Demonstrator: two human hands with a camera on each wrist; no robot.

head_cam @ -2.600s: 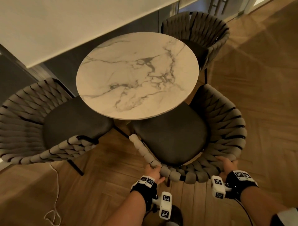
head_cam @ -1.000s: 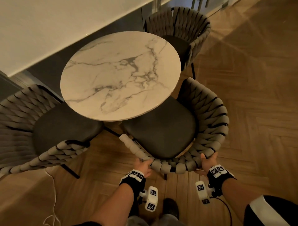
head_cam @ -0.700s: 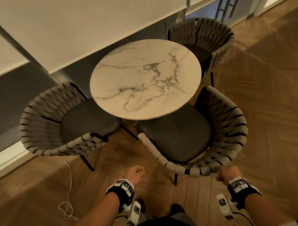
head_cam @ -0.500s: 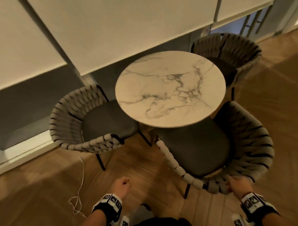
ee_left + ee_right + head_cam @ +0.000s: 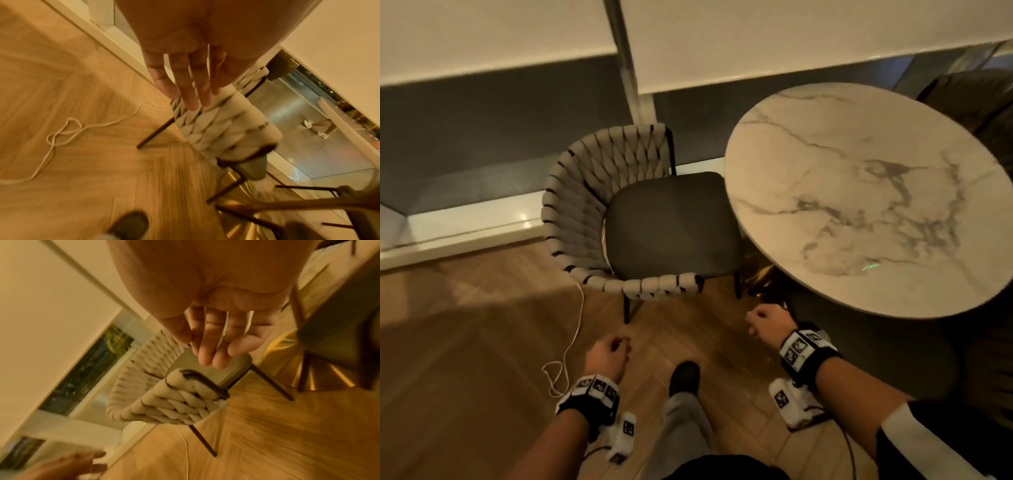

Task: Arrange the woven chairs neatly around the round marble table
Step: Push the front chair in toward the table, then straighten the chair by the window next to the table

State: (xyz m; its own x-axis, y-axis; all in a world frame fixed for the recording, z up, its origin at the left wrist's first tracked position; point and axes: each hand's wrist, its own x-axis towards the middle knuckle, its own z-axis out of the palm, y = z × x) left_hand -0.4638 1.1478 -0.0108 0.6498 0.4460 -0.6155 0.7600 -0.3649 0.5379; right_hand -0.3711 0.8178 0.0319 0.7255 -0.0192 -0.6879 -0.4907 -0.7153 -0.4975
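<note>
The round marble table (image 5: 859, 192) fills the right of the head view. Left of it stands a woven chair (image 5: 592, 192) with a dark seat, facing the table, its seat edge close to the tabletop. My left hand (image 5: 607, 354) hangs over the floor just in front of this chair, fingers relaxed and holding nothing. My right hand (image 5: 765, 320) hovers by the table's near edge, also free. The wrist views show the same chair (image 5: 216, 129) (image 5: 164, 400) beyond loose fingers (image 5: 191, 84) (image 5: 218, 337). A second chair (image 5: 887, 356) is a dark blur at lower right. A third chair (image 5: 979, 99) sits behind the table.
A white cord (image 5: 571, 339) trails over the wooden floor from under the left chair. A pale window sill (image 5: 465, 226) and an upright post (image 5: 633, 85) run behind that chair. The table's gold base (image 5: 763, 277) shows under the top. My foot (image 5: 685, 375) is between my hands.
Both hands have let go of the near chair's woven back and dropped away. The view has swung left, so the left chair is now in front of me.
</note>
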